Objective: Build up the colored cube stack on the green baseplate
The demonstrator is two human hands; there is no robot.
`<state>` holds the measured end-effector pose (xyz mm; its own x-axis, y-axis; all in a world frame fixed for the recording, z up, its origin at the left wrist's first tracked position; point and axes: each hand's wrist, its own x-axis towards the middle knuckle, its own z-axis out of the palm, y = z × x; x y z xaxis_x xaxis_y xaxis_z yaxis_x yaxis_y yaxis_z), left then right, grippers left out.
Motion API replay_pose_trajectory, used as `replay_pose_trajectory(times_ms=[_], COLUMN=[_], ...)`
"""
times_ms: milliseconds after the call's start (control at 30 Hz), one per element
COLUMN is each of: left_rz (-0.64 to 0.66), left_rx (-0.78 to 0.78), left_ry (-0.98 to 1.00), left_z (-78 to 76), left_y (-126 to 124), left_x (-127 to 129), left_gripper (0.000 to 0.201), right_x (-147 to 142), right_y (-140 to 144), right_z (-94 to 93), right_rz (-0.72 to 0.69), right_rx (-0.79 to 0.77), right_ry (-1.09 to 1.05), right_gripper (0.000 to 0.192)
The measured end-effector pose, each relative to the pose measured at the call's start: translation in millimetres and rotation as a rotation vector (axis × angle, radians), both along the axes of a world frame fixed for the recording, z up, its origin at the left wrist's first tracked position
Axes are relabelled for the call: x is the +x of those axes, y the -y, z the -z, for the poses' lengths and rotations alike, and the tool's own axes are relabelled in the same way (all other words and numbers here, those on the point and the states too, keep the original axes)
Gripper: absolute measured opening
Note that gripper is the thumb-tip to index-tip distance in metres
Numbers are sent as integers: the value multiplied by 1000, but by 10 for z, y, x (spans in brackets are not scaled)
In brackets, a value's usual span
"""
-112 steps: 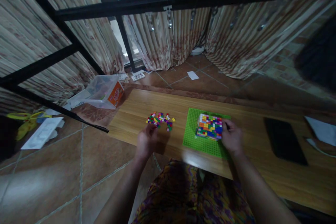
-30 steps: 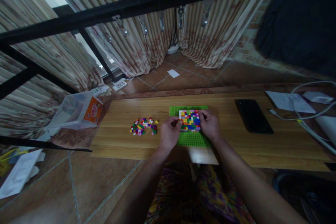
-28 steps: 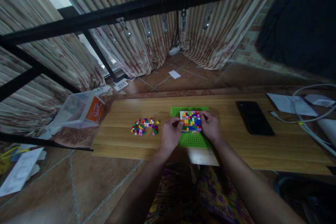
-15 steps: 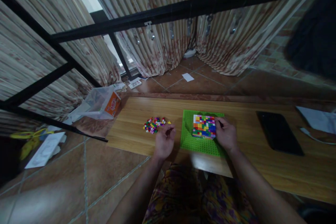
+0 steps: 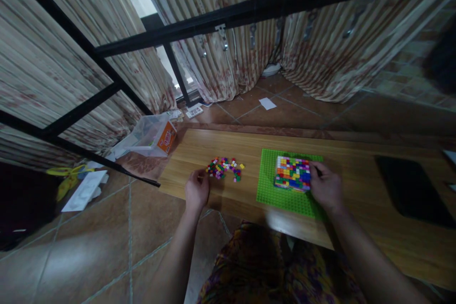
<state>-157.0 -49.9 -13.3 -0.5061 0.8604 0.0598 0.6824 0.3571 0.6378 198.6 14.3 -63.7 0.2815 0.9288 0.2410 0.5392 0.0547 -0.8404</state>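
Counter (image 5: pixel 228 145): long wooden top across my lap, carrying everything I work with; a dark flat slab (image 5: pixel 409 190) lies well off to my right.
Green plate (image 5: pixel 281 199): studded baseplate lying flat on the counter in front of my right side.
Block (image 5: pixel 292 173): a packed, many-coloured slab of small bricks sitting on the far half of the green plate.
Pile (image 5: pixel 224 168): loose small bricks scattered on the bare wood, left of the green plate and apart from it.
Tub (image 5: pixel 153 133): clear plastic box with an orange label, on the floor just past the counter's left end.
Right hand (image 5: pixel 326 185): my arm comes in from lower right, palm down, resting on the plate; my fingers are curled against the right edge of the block, steadying it.
Left hand (image 5: pixel 196 190): my arm runs up from below, wrist at the counter's near edge, just beside the near-left rim of the pile; my fingers are bent inward, but I cannot tell whether they pinch a brick.
Step in hand: I judge this to be fetching the next brick from the pile.
Next move: it calls for a fine fingertip pinch on one brick, then carrying it across to the block.
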Motion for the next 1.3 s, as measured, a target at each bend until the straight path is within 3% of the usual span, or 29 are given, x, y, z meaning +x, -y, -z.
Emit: replay_pose_trajectory(times_ms=[667, 1300], left_rz=[220, 241], left_rx=[-164, -177], left_ry=[-218, -165], left_z=[16, -71], left_y=[-679, -660], left_x=[-104, -16], left_gripper=[28, 13], right_x=[41, 35], right_y=[2, 1], right_z=[45, 44], right_rz=[-8, -17], right_rx=[8, 8], right_ry=[45, 29], right_gripper=[35, 34])
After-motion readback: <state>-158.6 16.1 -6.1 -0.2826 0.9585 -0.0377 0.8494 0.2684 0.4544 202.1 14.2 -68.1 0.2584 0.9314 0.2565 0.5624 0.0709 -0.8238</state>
